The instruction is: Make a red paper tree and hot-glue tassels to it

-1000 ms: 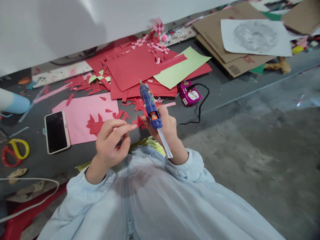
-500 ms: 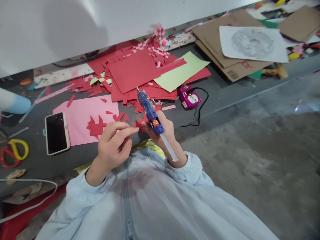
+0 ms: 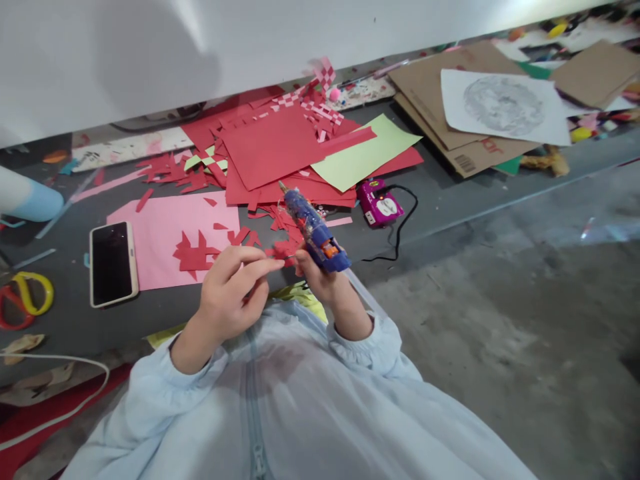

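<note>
A blue glue gun (image 3: pixel 320 230) is gripped in my right hand (image 3: pixel 320 277), fingers wrapped round its handle, which is mostly hidden. Its metal nozzle points up and left, and a clear glue stick (image 3: pixel 367 293) sticks out of its back end. My left hand (image 3: pixel 235 287) is held just left of it, index finger stretched toward the right hand, the other fingers loosely bent. I see nothing held in it. Behind both hands lie red paper scraps (image 3: pixel 280 227). A pink sheet (image 3: pixel 160 233) carries a jagged red paper cut-out (image 3: pixel 194 257).
A phone (image 3: pixel 113 263) and scissors (image 3: pixel 35 293) lie at left. Red sheets (image 3: pixel 273 147) and a pale green sheet (image 3: pixel 367 150) are stacked behind. A purple box with a black cord (image 3: pixel 380 202) sits right of them. Cardboard (image 3: pixel 470 157) lies under a printed drawing (image 3: pixel 505 103).
My right hand has turned the glue gun slightly and shifted it a little right and down. My left hand has moved slightly right, its index finger still stretched out.
</note>
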Action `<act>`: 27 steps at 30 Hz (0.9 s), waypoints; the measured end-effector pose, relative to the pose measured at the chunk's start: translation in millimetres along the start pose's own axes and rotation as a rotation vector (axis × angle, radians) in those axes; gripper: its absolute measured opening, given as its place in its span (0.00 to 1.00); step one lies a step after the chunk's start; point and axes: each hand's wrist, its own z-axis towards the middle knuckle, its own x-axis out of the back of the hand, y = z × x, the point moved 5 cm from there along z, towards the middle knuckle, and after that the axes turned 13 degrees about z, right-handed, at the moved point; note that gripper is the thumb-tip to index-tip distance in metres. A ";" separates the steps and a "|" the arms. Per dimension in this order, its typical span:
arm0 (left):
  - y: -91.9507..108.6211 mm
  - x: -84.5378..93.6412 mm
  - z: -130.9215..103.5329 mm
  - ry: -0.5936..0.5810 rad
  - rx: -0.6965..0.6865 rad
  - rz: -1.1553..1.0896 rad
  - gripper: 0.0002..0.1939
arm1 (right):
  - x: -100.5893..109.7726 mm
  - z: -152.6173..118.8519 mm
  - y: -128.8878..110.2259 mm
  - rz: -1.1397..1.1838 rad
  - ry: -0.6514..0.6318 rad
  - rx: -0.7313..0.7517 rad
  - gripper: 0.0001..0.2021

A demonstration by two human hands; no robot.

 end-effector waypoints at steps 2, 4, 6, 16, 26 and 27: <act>-0.3 0.2 -0.9 -0.005 0.000 -0.002 0.17 | -2.8 0.4 6.7 0.199 -0.020 -0.068 0.25; -1.0 0.8 -1.6 -0.011 0.005 0.008 0.17 | -5.9 1.2 13.6 0.376 -0.041 -0.113 0.27; -2.1 2.6 -2.4 -0.003 0.013 0.020 0.17 | -9.3 2.0 19.2 0.488 -0.091 -0.147 0.28; -36.7 32.4 -32.0 0.053 0.283 0.273 0.12 | -21.4 -0.9 27.4 0.623 -0.231 -0.193 0.23; -68.0 41.5 -96.3 -0.174 0.637 0.416 0.06 | -43.0 -3.9 34.7 0.553 -0.268 -0.394 0.25; -70.1 41.1 -100.2 -0.202 0.653 0.444 0.08 | -42.9 -4.2 35.7 0.538 -0.256 -0.392 0.24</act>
